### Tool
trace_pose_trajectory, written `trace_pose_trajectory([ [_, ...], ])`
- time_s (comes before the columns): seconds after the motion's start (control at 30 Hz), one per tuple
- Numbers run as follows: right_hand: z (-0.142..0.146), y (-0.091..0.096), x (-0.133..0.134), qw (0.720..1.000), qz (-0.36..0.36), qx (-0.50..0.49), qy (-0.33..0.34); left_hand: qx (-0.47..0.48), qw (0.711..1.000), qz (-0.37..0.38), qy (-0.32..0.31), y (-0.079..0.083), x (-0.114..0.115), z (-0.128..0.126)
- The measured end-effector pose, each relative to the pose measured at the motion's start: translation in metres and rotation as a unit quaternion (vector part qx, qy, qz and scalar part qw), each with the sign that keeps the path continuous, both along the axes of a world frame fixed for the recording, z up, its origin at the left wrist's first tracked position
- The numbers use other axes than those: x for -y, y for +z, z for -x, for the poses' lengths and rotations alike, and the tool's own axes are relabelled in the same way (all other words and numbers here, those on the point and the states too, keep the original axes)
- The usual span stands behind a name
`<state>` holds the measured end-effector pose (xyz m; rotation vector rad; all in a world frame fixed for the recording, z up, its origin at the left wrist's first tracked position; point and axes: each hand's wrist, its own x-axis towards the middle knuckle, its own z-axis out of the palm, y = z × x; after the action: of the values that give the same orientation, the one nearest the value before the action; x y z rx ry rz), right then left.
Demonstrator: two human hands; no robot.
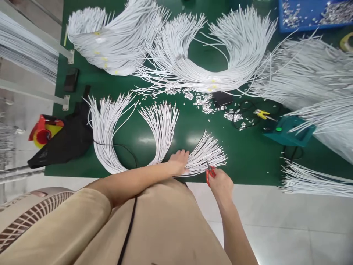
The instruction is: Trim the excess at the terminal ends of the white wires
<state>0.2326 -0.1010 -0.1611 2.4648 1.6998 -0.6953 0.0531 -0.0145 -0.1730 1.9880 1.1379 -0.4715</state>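
My left hand is closed over a bundle of white wires, near the table's front edge. The wires fan out to the right of it; their far ends spread toward the right and back. In my right hand is a pair of small red-handled scissors, with the blades pointing up and left over the lower part of the fanned wires. Whether the blades touch a wire, I cannot tell. To the left, a curved bundle of white wires lies in a U shape, partly hidden behind my left forearm.
Larger white wire bundles lie across the back of the green table. Small metal pieces are scattered mid-table. A teal device, yellow-handled pliers and a blue tray are on the right. A red tape dispenser sits left.
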Motion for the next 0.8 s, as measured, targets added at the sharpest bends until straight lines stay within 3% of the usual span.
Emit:
trace_pose_trajectory([
  [0.1,0.006,-0.01,0.02,1.0,-0.006,-0.004,0.023,0.002,1.0,0.022,0.001,-0.013,0.022,0.006],
  [0.2,0.013,-0.015,0.031,0.999,-0.022,-0.012,0.04,0.03,0.998,0.044,0.018,-0.019,0.024,0.014],
  [0.4,0.018,-0.007,0.028,0.99,-0.117,-0.063,0.052,0.092,0.986,0.069,0.123,-0.012,0.022,0.028],
  [0.5,0.017,-0.002,0.024,0.973,-0.18,-0.113,0.091,0.116,0.974,0.095,0.167,-0.005,0.024,0.035],
  [0.6,0.019,0.001,0.021,0.953,-0.199,-0.158,0.164,0.172,0.946,0.169,0.219,0.004,0.02,0.04],
  [0.8,0.039,-0.006,0.012,0.91,-0.184,-0.202,0.311,0.248,0.85,0.289,0.365,0.02,0.018,0.044],
])
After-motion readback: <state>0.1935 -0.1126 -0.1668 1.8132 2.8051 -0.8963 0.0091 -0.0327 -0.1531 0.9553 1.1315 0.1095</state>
